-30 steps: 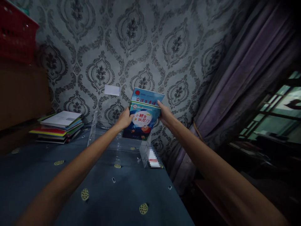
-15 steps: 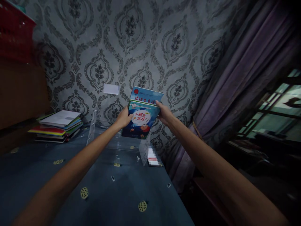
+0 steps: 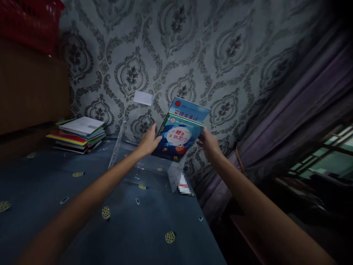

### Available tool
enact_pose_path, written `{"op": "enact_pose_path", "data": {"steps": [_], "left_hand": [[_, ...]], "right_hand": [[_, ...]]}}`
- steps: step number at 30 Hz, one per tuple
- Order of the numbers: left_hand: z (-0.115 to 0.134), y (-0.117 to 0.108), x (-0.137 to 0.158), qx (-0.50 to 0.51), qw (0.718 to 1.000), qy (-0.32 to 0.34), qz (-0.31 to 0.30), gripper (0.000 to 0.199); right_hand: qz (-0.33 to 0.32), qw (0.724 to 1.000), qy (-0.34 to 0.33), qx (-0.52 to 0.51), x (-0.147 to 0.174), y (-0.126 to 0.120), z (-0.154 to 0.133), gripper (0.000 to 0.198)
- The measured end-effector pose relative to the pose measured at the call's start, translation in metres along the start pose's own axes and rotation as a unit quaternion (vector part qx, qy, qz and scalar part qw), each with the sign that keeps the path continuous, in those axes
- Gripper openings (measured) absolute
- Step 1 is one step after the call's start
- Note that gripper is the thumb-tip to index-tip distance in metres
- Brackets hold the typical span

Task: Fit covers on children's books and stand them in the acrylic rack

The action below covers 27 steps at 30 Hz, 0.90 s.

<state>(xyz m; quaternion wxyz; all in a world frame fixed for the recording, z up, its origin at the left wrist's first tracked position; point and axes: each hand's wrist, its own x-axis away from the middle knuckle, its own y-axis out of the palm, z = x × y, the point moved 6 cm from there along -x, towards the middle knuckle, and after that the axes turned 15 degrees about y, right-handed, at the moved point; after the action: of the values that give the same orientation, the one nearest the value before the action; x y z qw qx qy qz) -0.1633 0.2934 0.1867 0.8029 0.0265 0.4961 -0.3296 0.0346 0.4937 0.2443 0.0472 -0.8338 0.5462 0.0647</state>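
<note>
Children's picture books are held tilted between my two hands above a clear plastic stand. The front cover is dark blue with a round white title patch and a red fish. Behind it, a light blue book sticks up with red lettering. My left hand is closed at the books' left edge, thumb near the front cover. At the right edge my right hand has its fingers bent against the books, partly hidden behind them. The books' lower edge overlaps the stand; whether they touch it I cannot tell.
A stack of books lies at the left on the blue tablecloth. A red basket sits on a brown box. By the stand's right panel is a blurred white item. A purple curtain hangs right.
The view has swung left, so everything sits further right. My right hand has slid down from the front book's upper right corner to its side, and the light blue book's title shows more fully.
</note>
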Motion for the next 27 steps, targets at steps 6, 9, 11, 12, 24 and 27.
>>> {"op": "enact_pose_path", "data": {"steps": [6,9,11,12,24,27], "left_hand": [[-0.029,-0.013,0.026,0.036,0.999,-0.031,0.003,0.062],[-0.034,-0.015,0.030,0.050,0.998,-0.034,0.005,0.060],[-0.035,-0.017,0.033,0.059,0.998,-0.034,0.006,0.058],[-0.035,-0.018,0.035,0.063,0.997,-0.034,0.006,0.058],[-0.012,-0.016,-0.024,0.071,0.997,-0.002,0.009,0.060],[-0.008,-0.004,-0.045,0.058,0.998,-0.012,0.002,0.071]], "right_hand": [[0.030,0.998,0.051,-0.025,0.012,-0.022,0.032,0.037],[0.032,0.996,0.077,-0.027,0.018,-0.021,0.041,0.034],[0.028,0.996,0.082,-0.019,0.022,-0.018,0.047,0.034],[0.025,0.996,0.083,-0.015,0.025,-0.016,0.050,0.034],[0.021,0.999,0.030,-0.039,0.011,0.004,-0.008,0.038],[0.002,1.000,0.013,-0.024,-0.005,0.016,-0.034,0.040]]}}
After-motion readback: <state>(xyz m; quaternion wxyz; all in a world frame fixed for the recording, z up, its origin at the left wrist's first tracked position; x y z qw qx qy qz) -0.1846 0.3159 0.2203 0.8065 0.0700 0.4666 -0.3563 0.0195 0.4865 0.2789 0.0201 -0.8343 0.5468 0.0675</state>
